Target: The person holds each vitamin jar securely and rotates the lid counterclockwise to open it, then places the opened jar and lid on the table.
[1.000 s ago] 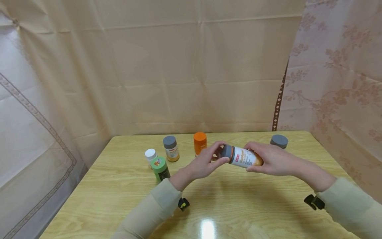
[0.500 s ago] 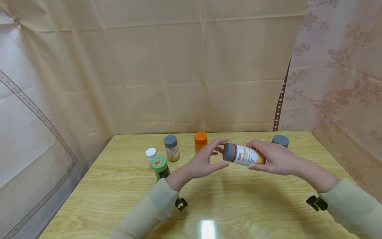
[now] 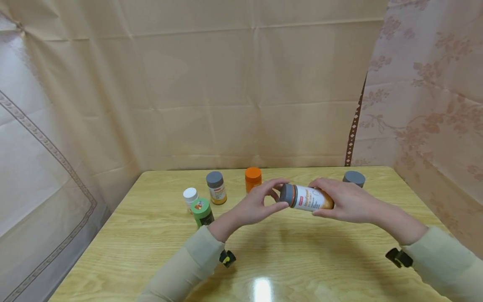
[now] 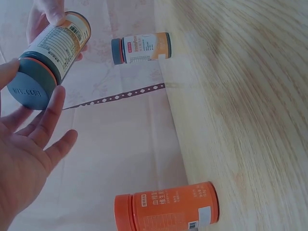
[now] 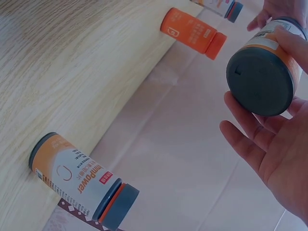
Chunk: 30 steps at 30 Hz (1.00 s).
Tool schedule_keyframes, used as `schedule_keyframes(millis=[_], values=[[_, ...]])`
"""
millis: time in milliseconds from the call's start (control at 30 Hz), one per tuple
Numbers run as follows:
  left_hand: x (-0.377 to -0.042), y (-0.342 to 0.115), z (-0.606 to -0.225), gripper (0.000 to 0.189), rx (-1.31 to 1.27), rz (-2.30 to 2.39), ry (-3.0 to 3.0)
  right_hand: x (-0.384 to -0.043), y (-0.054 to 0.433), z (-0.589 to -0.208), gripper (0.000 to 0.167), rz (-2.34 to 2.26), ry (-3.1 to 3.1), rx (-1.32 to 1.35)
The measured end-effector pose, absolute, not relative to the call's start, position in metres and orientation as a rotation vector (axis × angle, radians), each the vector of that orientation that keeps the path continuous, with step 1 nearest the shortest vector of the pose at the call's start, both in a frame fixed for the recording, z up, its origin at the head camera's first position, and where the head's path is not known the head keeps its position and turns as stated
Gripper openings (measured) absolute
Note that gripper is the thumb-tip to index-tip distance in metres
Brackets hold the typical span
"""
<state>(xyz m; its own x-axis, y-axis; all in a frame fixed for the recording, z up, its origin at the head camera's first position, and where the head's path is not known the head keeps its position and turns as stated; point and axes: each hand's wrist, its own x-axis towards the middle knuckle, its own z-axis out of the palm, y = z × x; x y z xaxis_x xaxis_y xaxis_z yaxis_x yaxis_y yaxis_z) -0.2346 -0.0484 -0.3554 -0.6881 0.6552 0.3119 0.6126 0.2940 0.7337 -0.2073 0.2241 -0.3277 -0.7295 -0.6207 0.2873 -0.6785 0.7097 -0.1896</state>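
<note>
In the head view a white-and-orange pill bottle (image 3: 310,198) with a grey cap is held tilted above the table, its cap toward the left. My right hand (image 3: 345,201) grips it round the base end; the right wrist view shows the bottle's dark underside (image 5: 260,81). At the other end, my left hand (image 3: 257,203) has thumb and fingers around the grey cap (image 4: 34,84), as the left wrist view shows, with the little finger off it. An orange bottle (image 3: 253,178) stands just behind the left hand, partly hidden by it.
On the wooden table (image 3: 151,256) a grey-capped bottle (image 3: 216,188), a white-capped bottle (image 3: 190,197) and a green bottle (image 3: 201,211) stand left of the hands. Behind the right hand is another grey-capped bottle (image 5: 77,175). A beige curtain (image 3: 241,105) hangs along the table's back edge.
The left hand held the cap, spread off it half a second ago, and has now closed round it again. The right hand keeps its grip on the bottle, which has shifted only slightly.
</note>
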Motion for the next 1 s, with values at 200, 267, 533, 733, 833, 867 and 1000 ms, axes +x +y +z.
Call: schedule_keyframes(millis=[200,267,533,733,833,867,1000], values=[[-0.2349,-0.0481,-0.3534,0.045,1.101,1.325,2.548,-0.2077,0.2219,-0.3287,0.054,0.417,-2.714,1.044],[-0.2349,-0.0484,-0.3527,0.046,1.077,1.316,2.556,-0.2075,0.2211,-0.3284,0.054,0.421,-2.710,1.046],[-0.2351,-0.0538,-0.3547,0.061,1.063,1.295,2.600,-0.2063,0.2207,-0.3276,0.054,0.431,-2.693,1.053],[-0.2348,-0.0569,-0.3520,0.065,1.274,1.301,2.538,-0.2047,0.2210,-0.3283,0.055,0.417,-2.687,1.057],[-0.2350,-0.0567,-0.3502,0.064,1.326,1.275,2.530,-0.2046,0.2207,-0.3274,0.055,0.411,-2.687,1.057],[-0.2349,-0.0567,-0.3496,0.064,1.333,1.269,2.528,-0.2045,0.2206,-0.3272,0.055,0.412,-2.688,1.057],[-0.2347,-0.0572,-0.3495,0.062,1.330,1.275,2.507,-0.2041,0.2197,-0.3268,0.054,0.430,-2.707,1.058]])
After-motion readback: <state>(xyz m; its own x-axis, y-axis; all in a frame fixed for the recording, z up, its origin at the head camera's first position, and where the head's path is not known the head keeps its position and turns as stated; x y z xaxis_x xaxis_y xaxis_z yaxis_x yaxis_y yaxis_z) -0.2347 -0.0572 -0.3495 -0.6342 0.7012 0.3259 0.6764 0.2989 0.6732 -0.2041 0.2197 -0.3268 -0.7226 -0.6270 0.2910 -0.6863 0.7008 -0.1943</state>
